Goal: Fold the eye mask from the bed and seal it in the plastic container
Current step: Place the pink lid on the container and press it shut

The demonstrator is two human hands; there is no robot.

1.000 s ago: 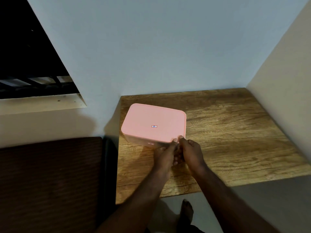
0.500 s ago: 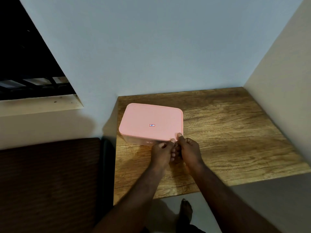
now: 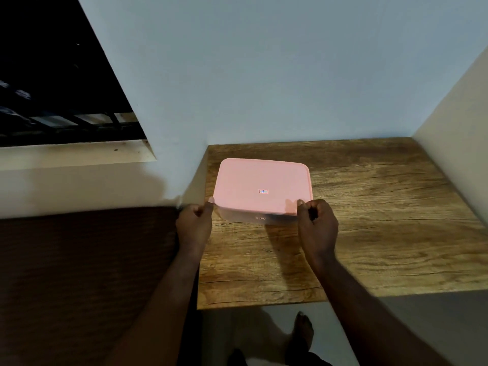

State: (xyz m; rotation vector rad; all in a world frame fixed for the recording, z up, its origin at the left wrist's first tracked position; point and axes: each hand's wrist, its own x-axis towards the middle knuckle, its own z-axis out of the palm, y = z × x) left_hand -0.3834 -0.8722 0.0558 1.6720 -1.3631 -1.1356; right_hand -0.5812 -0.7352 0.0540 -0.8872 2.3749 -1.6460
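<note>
The plastic container [image 3: 253,220] sits on the wooden counter [image 3: 383,233], toward its back left part and close to the pale wall [image 3: 264,75]. Its pink lid [image 3: 261,178] lies flat on top and covers the whole opening. The cloudy body shows only as a narrow band under the lid's near edge. A small rectangular label [image 3: 263,191] marks the middle of the lid, too small to read.

My left grip [image 3: 194,225] is at the lid's near left corner. The thumb tip is on the corner's top and the other fingers are curled in against the side below, so the grip is narrow and pinches the lid. My right grip [image 3: 317,228] is at the near right corner in the same way, with the thumb pressed on the lid's top edge and the fingers curled tight beneath. Both forearms reach in from the near side, well apart.

The lid is opaque, so I cannot tell where the eye mask is.

The bed [image 3: 79,273], covered in dark brown, lies just beside the counter on the left. A dark barred window [image 3: 52,88] is set in the wall above it. My bare foot [image 3: 302,331] stands on the floor below the counter's near edge.
</note>
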